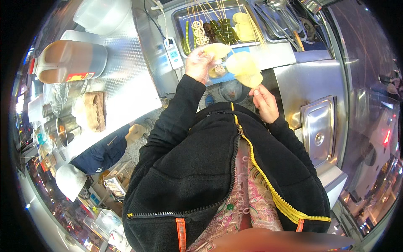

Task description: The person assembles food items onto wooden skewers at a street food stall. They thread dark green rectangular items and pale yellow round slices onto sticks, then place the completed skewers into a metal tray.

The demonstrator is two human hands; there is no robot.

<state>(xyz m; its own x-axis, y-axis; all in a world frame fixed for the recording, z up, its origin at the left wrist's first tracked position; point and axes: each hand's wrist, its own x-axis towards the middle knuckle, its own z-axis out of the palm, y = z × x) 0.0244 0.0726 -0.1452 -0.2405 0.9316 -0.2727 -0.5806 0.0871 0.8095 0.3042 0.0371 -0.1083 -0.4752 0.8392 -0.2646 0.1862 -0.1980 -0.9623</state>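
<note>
My left hand (197,65), in a clear plastic glove, holds pale yellow slices (217,50) that look like potato. Bare of any glove, my right hand (266,102) pinches the lower end of a skewer of similar broad slices (244,64); most of its stick is hidden behind them. Just beyond both hands is a metal tray (178,31) of skewered food. It holds lotus root slices (199,32), dark green bundles (225,30), a green strip skewer (187,37) and more pale slices (244,26). Below my left hand, lotus root (219,69) shows inside clear plastic.
A power strip (172,53) lies left of the tray. Tongs (278,25) rest over metal pans at right, above a lidded steel pan (318,132). On the left counter stand a large jug (72,61) and a folded brown cloth (95,111). A person in a white cap (70,181) is beside it.
</note>
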